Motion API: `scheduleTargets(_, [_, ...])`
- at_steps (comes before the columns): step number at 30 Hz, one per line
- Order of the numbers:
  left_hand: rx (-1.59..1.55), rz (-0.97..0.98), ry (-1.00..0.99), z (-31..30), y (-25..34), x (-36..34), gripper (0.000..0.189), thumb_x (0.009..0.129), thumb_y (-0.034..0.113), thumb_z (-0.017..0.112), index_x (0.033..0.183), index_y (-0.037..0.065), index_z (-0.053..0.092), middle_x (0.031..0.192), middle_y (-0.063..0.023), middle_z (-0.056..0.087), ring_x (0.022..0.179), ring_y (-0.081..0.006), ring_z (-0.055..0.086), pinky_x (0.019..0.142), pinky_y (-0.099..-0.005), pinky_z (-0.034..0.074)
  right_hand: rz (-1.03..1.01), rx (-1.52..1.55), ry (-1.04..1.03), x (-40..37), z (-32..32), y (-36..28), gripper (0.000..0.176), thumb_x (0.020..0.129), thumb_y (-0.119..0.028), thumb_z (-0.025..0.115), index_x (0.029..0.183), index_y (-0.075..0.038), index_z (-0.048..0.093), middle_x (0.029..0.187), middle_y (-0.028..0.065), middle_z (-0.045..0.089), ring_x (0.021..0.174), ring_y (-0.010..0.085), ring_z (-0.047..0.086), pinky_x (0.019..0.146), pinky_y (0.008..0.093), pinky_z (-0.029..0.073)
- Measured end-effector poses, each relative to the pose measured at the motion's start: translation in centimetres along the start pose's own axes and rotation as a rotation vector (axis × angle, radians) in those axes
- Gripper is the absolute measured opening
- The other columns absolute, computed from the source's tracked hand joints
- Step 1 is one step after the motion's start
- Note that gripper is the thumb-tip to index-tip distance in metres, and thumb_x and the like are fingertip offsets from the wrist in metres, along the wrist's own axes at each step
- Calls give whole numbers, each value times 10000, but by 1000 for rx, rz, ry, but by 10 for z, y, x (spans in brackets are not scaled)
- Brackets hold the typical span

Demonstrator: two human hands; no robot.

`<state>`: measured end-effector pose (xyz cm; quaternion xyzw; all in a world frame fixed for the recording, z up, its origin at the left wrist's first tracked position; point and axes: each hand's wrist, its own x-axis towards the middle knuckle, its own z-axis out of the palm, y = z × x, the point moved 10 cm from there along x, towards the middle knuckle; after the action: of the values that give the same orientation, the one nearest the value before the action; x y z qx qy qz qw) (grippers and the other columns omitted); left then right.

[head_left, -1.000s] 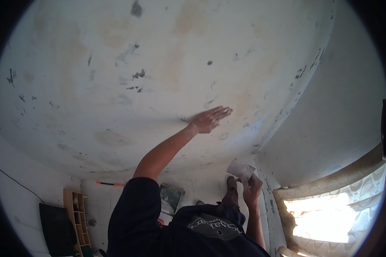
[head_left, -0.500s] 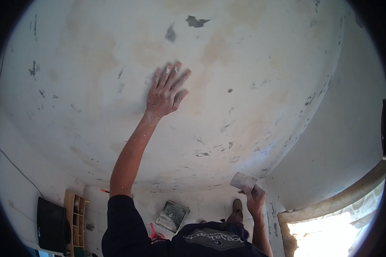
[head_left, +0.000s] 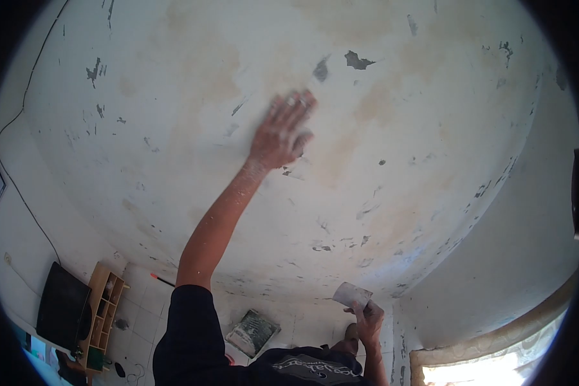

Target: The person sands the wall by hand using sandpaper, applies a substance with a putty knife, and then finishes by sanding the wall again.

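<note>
My left hand (head_left: 281,132), dusted with white powder, lies against the patchy white wall (head_left: 193,161), fingers stretched upward and a little blurred. Nothing shows in it. Beige stains and grey chipped spots mark the wall around it, with a dark grey chip (head_left: 358,61) up and to the right. Low on the right, my right hand (head_left: 368,321) grips a flat, pale scraper (head_left: 352,294), its blade pointing up and left, near the foot of the wall.
On the floor below lies a green, white-smeared tray (head_left: 253,332). A wooden shelf (head_left: 103,315) and a black television (head_left: 64,301) stand at lower left. A cable (head_left: 27,202) runs down the left wall. A curtained window (head_left: 489,367) is at lower right.
The view has shifted, so the wall marks sit further right and lower. My left hand appears slightly closer together in its fingers and blurred; my right hand still holds the scraper.
</note>
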<state>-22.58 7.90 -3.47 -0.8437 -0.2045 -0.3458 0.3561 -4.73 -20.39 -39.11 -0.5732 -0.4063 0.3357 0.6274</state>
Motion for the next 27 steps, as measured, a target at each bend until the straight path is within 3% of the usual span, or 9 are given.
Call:
scheduleTargets(2, [32,-129,174,-32,-36,1,697,1050,453,495,1631,98,346,1688,-163,317,1564,-350,282,1283,-541,169,-11,-68,-11,1,-3,0,206,995,-57,648,1044,140,688,937,166,767,836,229,776,760,334,617])
scheduleTargets(7, [175,-322,311,-65,-89,-19,680,1062,396,471,1631,53,323,1689,-214,286,1576,-387,236,1287,-540,127,-17,-70,-14,5,-5,-1,204,995,-55,649,1041,140,685,961,172,764,822,231,772,773,343,623])
scheduleTargets(9, [85,-607,527,-80,-120,-44,683,1071,391,450,1641,49,289,1704,-211,246,1587,-389,194,1292,-529,97,-5,-50,-19,7,-6,1,205,995,-55,650,1044,141,684,967,173,764,820,231,771,778,345,625])
scheduleTargets(13, [103,-841,685,-66,-107,-55,721,1072,393,441,1634,-14,246,1700,-263,207,1584,-434,166,1290,-551,90,4,-49,-11,5,-7,5,215,993,-61,657,1058,141,686,963,171,765,826,230,770,782,345,624])
scheduleTargets(14, [79,-838,687,-57,-94,-48,721,1072,393,441,1634,-14,246,1700,-263,207,1584,-434,166,1290,-551,90,2,-62,-12,6,-8,5,218,993,-64,658,1061,141,687,966,170,766,834,232,770,784,346,625])
scheduleTargets(16, [102,-628,513,-39,-47,-13,717,1080,390,436,1633,-23,242,1688,-301,198,1582,-437,173,1285,-546,123,-5,-68,-8,7,-9,8,222,993,-68,661,1065,140,690,968,170,769,839,231,772,778,341,619])
scheduleTargets(20, [59,-406,340,-14,31,43,717,1079,404,431,1628,-24,261,1683,-293,222,1575,-437,198,1278,-560,148,-5,-106,-23,4,-7,-8,228,992,-78,668,1078,131,700,972,167,777,858,222,776,771,322,594])
scheduleTargets(27, [-32,-65,161,41,142,106,717,1068,430,443,1622,-3,301,1691,-200,283,1572,-344,253,1290,-522,170,37,-57,155,-11,-46,-1,226,995,-106,672,1073,100,720,926,168,791,865,217,781,767,319,577])
